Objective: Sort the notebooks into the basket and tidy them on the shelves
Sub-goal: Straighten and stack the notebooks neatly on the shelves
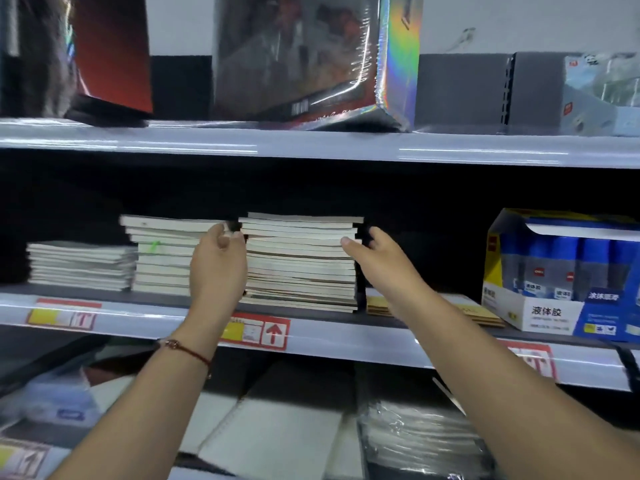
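Observation:
A tall stack of notebooks (301, 261) lies flat on the middle shelf (329, 336), pale page edges facing me. My left hand (218, 265) is against the stack's left side, fingers loosely bent near its top. My right hand (377, 261) is at the stack's right side, thumb touching the front edge, fingers reaching behind the corner. Left of it stand a second stack of notebooks (162, 258) and a lower third stack (79, 266). No basket is in view.
A blue and yellow carton of liquid glue (561, 275) stands at the right, with flat brown notebooks (485, 315) in front of it. Boxed goods (311, 60) fill the upper shelf. Spiral pads and wrapped packs (415, 434) lie on the lower shelf.

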`<state>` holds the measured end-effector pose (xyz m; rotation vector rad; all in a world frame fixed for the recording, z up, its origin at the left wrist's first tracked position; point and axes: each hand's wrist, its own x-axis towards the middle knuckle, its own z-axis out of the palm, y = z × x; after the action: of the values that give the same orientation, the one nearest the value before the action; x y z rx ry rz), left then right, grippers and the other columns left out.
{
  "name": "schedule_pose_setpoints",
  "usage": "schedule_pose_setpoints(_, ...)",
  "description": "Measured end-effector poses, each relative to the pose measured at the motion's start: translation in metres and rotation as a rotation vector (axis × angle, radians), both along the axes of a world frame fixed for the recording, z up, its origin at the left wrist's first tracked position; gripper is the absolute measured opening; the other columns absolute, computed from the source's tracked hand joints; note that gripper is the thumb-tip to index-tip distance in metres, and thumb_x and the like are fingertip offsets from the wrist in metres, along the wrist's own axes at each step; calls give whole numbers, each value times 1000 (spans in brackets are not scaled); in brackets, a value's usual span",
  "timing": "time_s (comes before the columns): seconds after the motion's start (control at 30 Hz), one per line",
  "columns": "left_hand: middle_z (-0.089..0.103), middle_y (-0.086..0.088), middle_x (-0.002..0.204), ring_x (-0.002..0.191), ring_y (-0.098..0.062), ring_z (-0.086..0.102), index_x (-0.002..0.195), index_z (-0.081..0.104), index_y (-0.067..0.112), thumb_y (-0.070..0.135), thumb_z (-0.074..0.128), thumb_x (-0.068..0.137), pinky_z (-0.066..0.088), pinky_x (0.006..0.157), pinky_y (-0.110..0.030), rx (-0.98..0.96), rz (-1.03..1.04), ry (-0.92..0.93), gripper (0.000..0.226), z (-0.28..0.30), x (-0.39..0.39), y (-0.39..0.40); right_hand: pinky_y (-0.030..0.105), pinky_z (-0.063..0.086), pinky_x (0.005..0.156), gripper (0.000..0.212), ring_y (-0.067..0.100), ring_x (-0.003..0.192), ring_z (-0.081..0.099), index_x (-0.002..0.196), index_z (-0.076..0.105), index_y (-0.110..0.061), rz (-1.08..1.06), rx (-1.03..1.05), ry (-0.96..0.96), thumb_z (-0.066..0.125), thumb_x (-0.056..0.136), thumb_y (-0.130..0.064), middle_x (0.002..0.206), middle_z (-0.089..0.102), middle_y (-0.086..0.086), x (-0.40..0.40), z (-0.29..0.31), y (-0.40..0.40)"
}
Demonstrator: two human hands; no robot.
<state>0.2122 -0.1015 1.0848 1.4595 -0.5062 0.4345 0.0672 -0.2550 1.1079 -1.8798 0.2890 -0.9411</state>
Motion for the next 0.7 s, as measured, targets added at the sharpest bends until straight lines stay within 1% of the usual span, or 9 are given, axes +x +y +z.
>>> schedule_pose_setpoints(0.1,62,8,93,80,-14,60,144,50,19,30,45,103,46,65,-26,78,15,-82,42,4,11,7,16,40,78,8,-2,94,56,108,49,-35,-28,21,-55,53,102,-35,95,55,-27,14,-8,-5)
schedule_pose_setpoints(0.17,63,12,105,86,-10,60,142,52,19,28,47,104,41,63,-16,139,23,-141,40,4,16,9,16,46,74,20,2,101,63,118,60,-27,-85,8,-80,52,102,-36,106,67,-20,21,-15,-6)
schedule_pose_setpoints(0.23,64,6,126,94,-17,66,145,49,20,31,48,103,50,70,-22,176,19,-193,43,4,22,7,20,49,77,30,6,105,65,128,59,-27,-118,32,-98,52,101,-37,113,69,-15,25,-17,-7)
schedule_pose_setpoints(0.33,57,-2,140,75,1,55,153,37,16,33,43,105,42,69,-19,243,-26,-199,51,9,26,3,9,43,58,8,-11,76,58,105,60,-34,-89,127,-138,53,102,-34,91,62,-24,27,-10,-6)
schedule_pose_setpoints(0.4,56,-7,138,86,-2,55,156,28,13,36,38,106,36,78,-25,316,-61,-188,56,13,27,-1,8,42,53,9,-13,70,55,96,60,-35,-73,142,-172,53,101,-34,87,60,-24,30,-5,0)
schedule_pose_setpoints(0.47,55,-15,138,116,-24,55,154,30,10,37,37,105,34,83,-30,328,-74,-177,56,16,33,-7,14,42,64,10,-4,86,60,100,63,-30,-144,121,-197,53,101,-33,95,66,-16,38,-6,5)
schedule_pose_setpoints(0.53,56,-13,137,124,-29,52,152,34,8,36,40,106,35,86,-31,284,-95,-164,54,17,34,-11,23,46,72,14,8,93,64,99,66,-26,-213,99,-243,55,99,-33,96,70,-9,45,-9,11)
schedule_pose_setpoints(0.63,59,11,100,90,-7,54,137,52,12,35,44,105,38,75,-22,228,-93,-200,40,9,33,-14,28,53,79,15,6,88,68,98,70,-27,-285,42,-324,58,97,-36,88,73,-12,45,-13,12)
schedule_pose_setpoints(0.7,39,22,75,65,3,37,93,53,29,34,45,105,29,59,-15,218,-89,-186,15,7,32,-13,21,53,77,16,-4,82,67,100,70,-29,-334,-12,-375,57,98,-38,82,72,-21,41,-17,11)
